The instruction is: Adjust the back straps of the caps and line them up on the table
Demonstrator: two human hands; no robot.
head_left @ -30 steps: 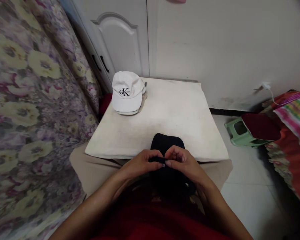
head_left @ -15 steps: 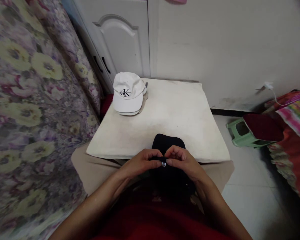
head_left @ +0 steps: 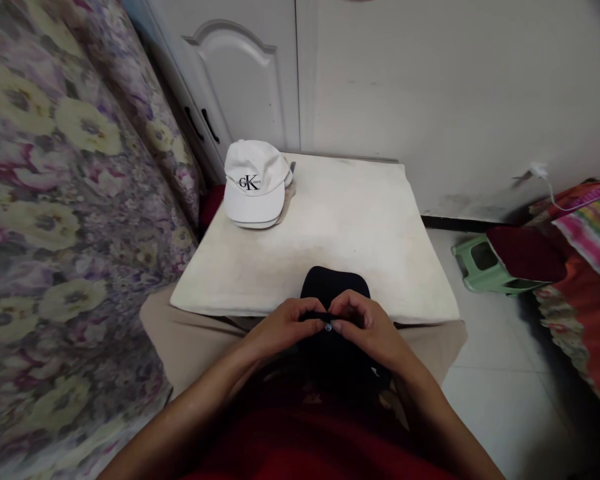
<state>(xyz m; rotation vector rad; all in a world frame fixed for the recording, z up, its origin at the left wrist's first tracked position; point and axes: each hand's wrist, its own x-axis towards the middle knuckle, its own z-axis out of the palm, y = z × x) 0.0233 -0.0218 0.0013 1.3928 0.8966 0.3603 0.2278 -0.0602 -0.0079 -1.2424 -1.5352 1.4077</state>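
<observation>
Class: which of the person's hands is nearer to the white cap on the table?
Left. The left hand sits below and slightly right of the white cap; the right hand is further right. Both pinch the black cap at the table's near edge.

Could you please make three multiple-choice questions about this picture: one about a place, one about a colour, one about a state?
1. Where does the white cap lie on the table?
A. far left corner
B. near right corner
C. on the floor

2. What colour is the cap in the hands?
A. white
B. green
C. black

3. How do the two hands hold the black cap?
A. both pinch its strap
B. only one touches it
C. both lie flat, away from it

Answers:
1. A, it sits at the far left corner, next to the cupboard door.
2. C, the cap at the near table edge is black.
3. A, the left hand and right hand meet fingertip to fingertip on the strap.
</observation>
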